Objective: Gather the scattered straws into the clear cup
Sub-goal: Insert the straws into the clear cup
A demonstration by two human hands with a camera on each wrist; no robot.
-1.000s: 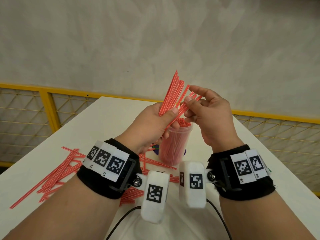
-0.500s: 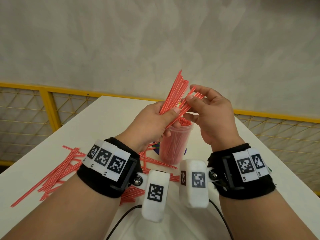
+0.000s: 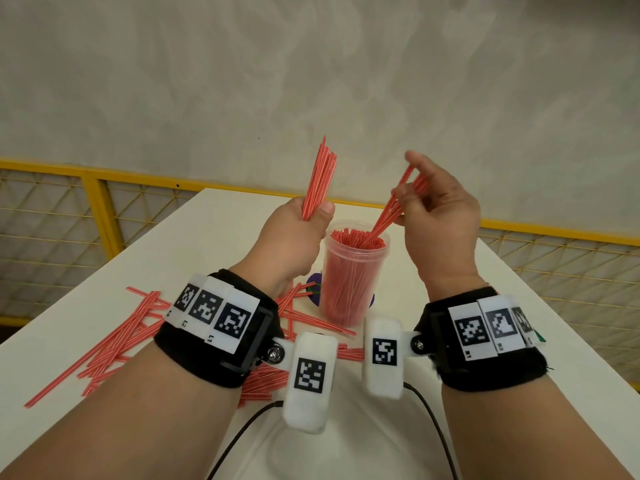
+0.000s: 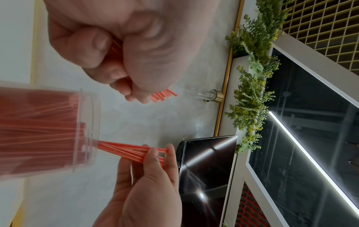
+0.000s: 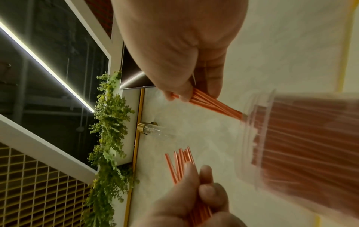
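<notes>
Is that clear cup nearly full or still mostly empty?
Nearly full: red straws pack the clear cup up to its rim.

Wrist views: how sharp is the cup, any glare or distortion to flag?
Left wrist view: clear cup smeared by motion blur, bright glare streaks on the dark screen. Right wrist view: cup blurred too, right hand soft but readable. Head view: cup sharp, even lighting, wide-angle bowing along the yellow railing.
</notes>
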